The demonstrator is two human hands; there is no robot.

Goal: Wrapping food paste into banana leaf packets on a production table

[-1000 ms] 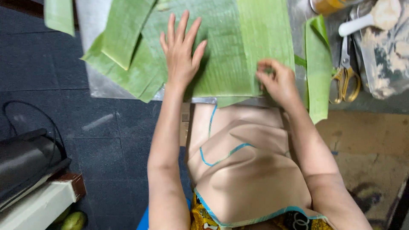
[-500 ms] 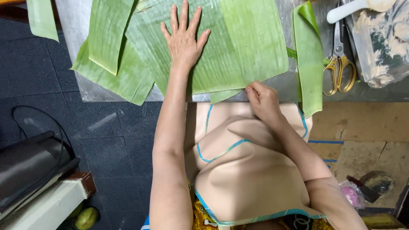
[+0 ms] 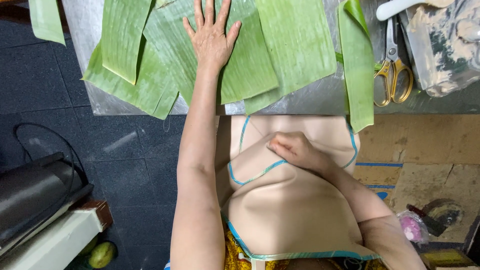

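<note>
The right hand (image 3: 295,150) has come off the banana leaves (image 3: 250,55) and dropped back to the apron (image 3: 290,200) at the person's front, where it rests with fingers curled loosely, grasping nothing that shows. A second ago it was pressing the near edge of the leaf pile; now only the left hand (image 3: 212,37) keeps the leaves down, so the smoothing looks paused with one hand doing the holding. That left hand lies flat, palm down, fingers spread wide — its grip released, arm stretched straight out over the near edge of the metal worktop (image 3: 310,102). The leaves overlap across the worktop's near left and middle, one narrow leaf strip (image 3: 357,65) hanging over the edge beside the yellow-handled scissors (image 3: 395,75).
</note>
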